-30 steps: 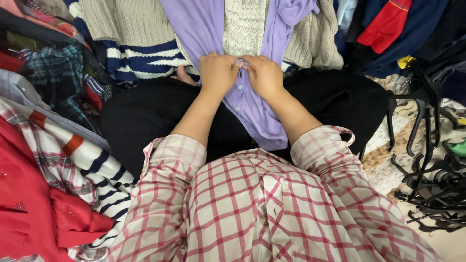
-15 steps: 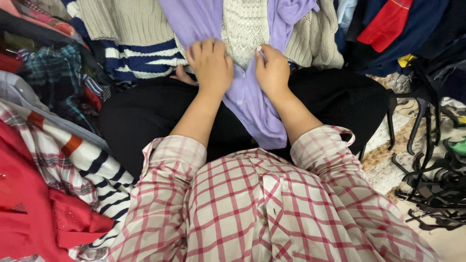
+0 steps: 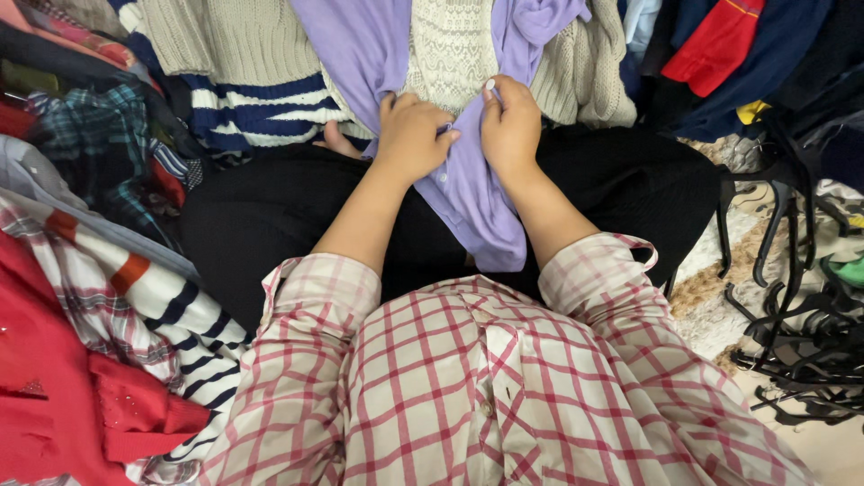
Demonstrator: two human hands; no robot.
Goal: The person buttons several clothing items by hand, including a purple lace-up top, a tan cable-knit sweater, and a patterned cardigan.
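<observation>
A person in a pink-and-white checked shirt [image 3: 468, 378] sits amid heaps of clothing, both hands closed on the front edges of a lilac buttoned garment [image 3: 468, 189] that lies across the lap, over black trousers [image 3: 252, 216]. The left hand [image 3: 412, 135] pinches the fabric just beside the button line, fingers curled narrow around a fold; the right hand [image 3: 511, 126], touching the same garment at the 3 o'clock side of the left, grips the opposite edge with thumb up and fingers bent. The lilac garment runs from the 12 o'clock edge of the view down to the middle, with a cream lace top [image 3: 450, 45] showing inside its open front. At 11 o'clock lies a navy-and-white striped knit [image 3: 261, 112] under a beige sweater [image 3: 207, 36]; at 9 o'clock a striped shirt [image 3: 117, 279] in red, white and navy; at 7 o'clock a red garment [image 3: 54, 396]. A red and dark blue heap [image 3: 720, 45] sits at 1 o'clock, and black hangers [image 3: 792, 333] pile up at 4 o'clock on a pale rug [image 3: 711, 306].
</observation>
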